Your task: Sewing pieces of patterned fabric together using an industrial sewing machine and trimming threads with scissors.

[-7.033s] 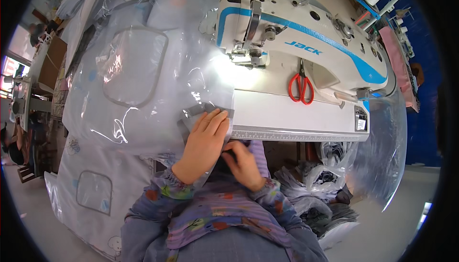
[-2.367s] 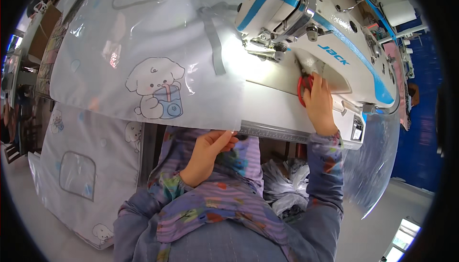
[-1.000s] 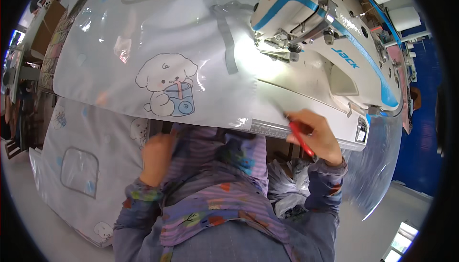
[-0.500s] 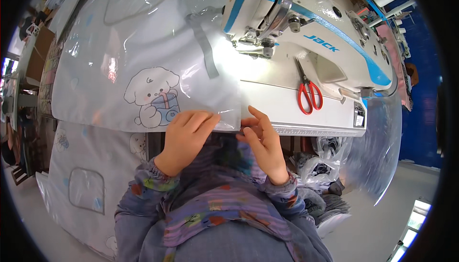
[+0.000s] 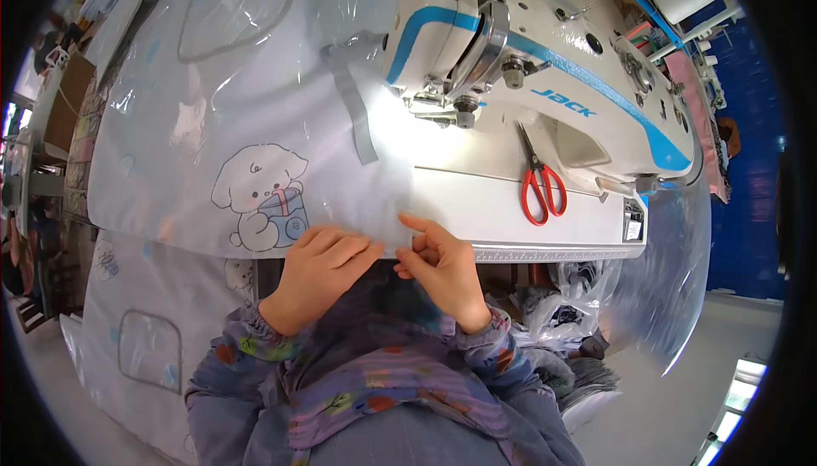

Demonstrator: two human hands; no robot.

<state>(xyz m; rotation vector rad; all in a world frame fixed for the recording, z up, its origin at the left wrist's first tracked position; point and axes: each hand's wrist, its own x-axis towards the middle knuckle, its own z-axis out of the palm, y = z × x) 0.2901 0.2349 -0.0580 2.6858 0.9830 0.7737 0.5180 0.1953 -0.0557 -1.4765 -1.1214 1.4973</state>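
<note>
A pale grey, glossy plastic-like sheet with a printed cartoon puppy and a grey strap spreads over the table and hangs past its front edge. My left hand lies at the sheet's front edge, right of the puppy, fingers together and closed on it; its thumb is hidden. Close by on the right, my right hand grips the sheet's near right corner, thumb against curled fingers and forefinger raised. Beyond both hands stands a white and blue sewing machine, its lamp glaring over the needle area.
Red-handled scissors lie on the machine bed, right of my hands. A ruler strip runs along the table's front edge. More printed sheet hangs at the left. Plastic bags sit below the table at right.
My right hand has moved left, nearer my left hand, and its thumb has come in against the sheet's corner. The whole view has shifted slightly.
</note>
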